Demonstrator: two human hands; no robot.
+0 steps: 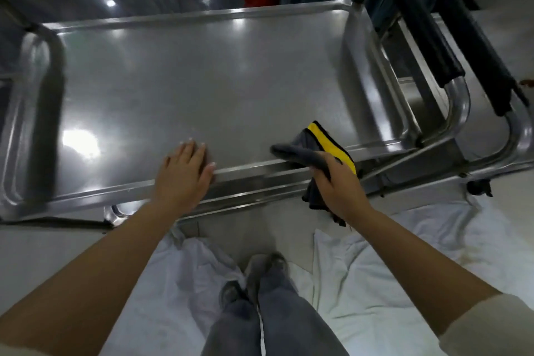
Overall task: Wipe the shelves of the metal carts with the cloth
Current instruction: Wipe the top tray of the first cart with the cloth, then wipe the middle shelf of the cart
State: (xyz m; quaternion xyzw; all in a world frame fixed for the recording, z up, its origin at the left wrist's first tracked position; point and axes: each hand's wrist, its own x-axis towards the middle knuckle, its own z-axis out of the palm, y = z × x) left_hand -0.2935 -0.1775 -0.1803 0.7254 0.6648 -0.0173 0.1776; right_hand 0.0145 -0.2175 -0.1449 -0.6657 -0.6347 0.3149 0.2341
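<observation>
I see two carts [202, 81]; my right hand [344, 185] grasps one cloth [323, 141], my left hand [185, 173] lies released on the shelf rim.

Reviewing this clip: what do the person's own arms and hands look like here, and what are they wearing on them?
Both forearms are bare, no gloves. The left hand has light, pale-polished fingernails and no visible rings. The right hand shows no ring or watch either. A cream sleeve is pushed up near the right elbow; a sliver of the same pale fabric shows at the bottom left corner.
</observation>
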